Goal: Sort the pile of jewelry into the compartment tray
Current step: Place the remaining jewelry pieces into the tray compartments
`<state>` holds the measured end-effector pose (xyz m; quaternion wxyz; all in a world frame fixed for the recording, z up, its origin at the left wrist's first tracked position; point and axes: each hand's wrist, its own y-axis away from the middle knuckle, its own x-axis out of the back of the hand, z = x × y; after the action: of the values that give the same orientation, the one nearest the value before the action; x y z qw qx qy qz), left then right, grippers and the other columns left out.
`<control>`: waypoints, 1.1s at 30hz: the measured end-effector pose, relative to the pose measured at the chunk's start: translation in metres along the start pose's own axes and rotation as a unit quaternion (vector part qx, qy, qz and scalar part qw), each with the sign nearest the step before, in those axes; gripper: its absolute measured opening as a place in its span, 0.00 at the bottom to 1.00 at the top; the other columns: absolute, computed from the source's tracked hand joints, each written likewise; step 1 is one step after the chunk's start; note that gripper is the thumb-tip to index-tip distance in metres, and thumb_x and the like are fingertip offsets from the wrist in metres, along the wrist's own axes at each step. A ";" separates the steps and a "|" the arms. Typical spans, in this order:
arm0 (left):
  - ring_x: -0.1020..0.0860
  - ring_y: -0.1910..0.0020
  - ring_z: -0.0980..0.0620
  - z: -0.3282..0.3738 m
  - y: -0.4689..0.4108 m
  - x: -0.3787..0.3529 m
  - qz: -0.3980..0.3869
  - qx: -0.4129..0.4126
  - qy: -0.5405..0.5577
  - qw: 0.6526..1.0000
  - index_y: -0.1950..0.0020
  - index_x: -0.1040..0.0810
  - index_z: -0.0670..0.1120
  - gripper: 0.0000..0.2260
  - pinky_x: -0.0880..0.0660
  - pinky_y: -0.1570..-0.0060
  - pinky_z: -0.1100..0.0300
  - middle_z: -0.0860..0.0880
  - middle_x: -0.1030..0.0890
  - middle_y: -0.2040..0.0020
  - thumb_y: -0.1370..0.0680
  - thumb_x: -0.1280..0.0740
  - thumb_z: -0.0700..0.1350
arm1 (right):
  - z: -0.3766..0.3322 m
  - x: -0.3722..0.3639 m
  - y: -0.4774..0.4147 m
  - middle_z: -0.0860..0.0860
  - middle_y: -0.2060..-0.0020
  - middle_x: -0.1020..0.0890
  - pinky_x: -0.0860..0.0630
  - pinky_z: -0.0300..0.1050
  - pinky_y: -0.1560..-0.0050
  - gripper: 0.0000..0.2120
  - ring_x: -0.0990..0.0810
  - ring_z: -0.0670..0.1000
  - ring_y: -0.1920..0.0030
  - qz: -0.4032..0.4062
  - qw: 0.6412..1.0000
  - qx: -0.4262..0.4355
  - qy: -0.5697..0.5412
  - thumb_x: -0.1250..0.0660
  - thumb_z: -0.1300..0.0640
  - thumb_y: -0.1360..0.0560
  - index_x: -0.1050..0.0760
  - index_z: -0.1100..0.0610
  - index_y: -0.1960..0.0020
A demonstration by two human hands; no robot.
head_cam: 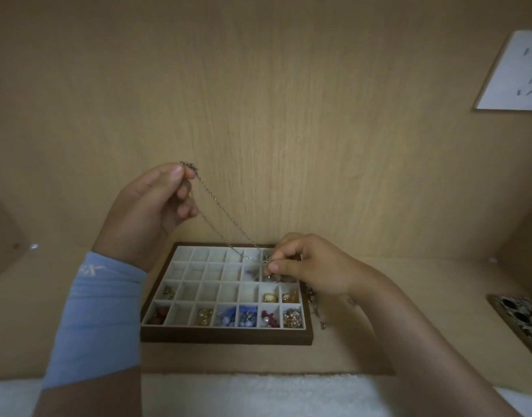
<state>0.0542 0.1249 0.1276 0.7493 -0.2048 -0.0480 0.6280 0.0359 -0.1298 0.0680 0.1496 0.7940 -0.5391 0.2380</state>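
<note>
Nearest, the compartment tray (227, 337) holds sorted beads along its front row. Over its far-right cells the right hand (307, 266) pinches one end of a thin chain (219, 212) — the left hand (150, 206), raised beyond the tray's far-left corner, pinches the other end, likely keeping it untangled.

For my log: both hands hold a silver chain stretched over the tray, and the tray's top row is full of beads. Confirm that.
Not quite. The head view shows the tray's top row empty; the beads fill the bottom row. The left hand and right hand do hold the chain over it.
</note>
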 end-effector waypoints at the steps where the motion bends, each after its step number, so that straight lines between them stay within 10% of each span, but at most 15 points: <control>1: 0.27 0.66 0.55 0.002 0.000 -0.001 0.005 -0.012 0.002 1.000 0.57 0.17 0.51 0.13 0.23 0.59 0.60 0.53 0.25 0.63 0.19 0.40 0.45 | -0.001 -0.008 -0.003 0.45 0.55 0.18 0.22 0.39 0.47 0.05 0.19 0.43 0.52 0.014 1.000 0.015 0.004 0.29 0.55 0.23 0.15 0.50 0.54; 15: 0.18 0.58 0.52 0.007 0.003 -0.023 -0.065 0.021 -0.200 0.977 0.51 0.17 0.44 0.07 0.20 0.55 0.60 0.50 0.15 0.52 0.21 0.35 0.43 | 0.002 -0.050 -0.014 0.46 0.61 0.16 0.20 0.51 0.53 0.03 0.18 0.46 0.60 0.019 0.983 -0.001 0.180 0.27 0.50 0.25 0.16 0.49 0.53; 19: 0.17 0.55 0.50 -0.001 0.004 -0.030 -0.144 0.070 -0.218 0.963 0.51 0.16 0.43 0.06 0.19 0.51 0.57 0.42 0.16 0.53 0.23 0.32 0.43 | -0.010 -0.037 -0.009 0.45 0.61 0.18 0.20 0.51 0.55 0.16 0.20 0.44 0.63 0.028 0.995 0.007 0.097 0.30 0.55 0.26 0.24 0.44 0.40; 25: 0.19 0.59 0.56 -0.012 0.001 -0.041 -0.162 0.072 -0.241 0.954 0.54 0.15 0.45 0.05 0.20 0.54 0.59 0.51 0.17 0.61 0.24 0.30 0.44 | -0.017 -0.040 -0.008 0.54 0.65 0.18 0.21 0.60 0.55 0.05 0.21 0.57 0.65 0.041 0.999 0.029 -0.003 0.28 0.51 0.24 0.17 0.52 0.54; 33: 0.16 0.63 0.49 -0.029 -0.003 -0.024 -0.148 0.125 -0.372 0.908 0.56 0.16 0.45 0.06 0.19 0.51 0.50 0.51 0.15 0.62 0.23 0.30 0.47 | -0.011 -0.024 -0.006 0.44 0.62 0.14 0.20 0.40 0.54 0.06 0.17 0.39 0.62 -0.036 0.993 -0.046 0.104 0.26 0.56 0.25 0.16 0.50 0.48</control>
<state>0.0614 0.0944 0.1069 0.7810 0.1487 -0.2740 0.5411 0.0316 -0.1031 0.0640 0.2496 0.7760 -0.5019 0.2892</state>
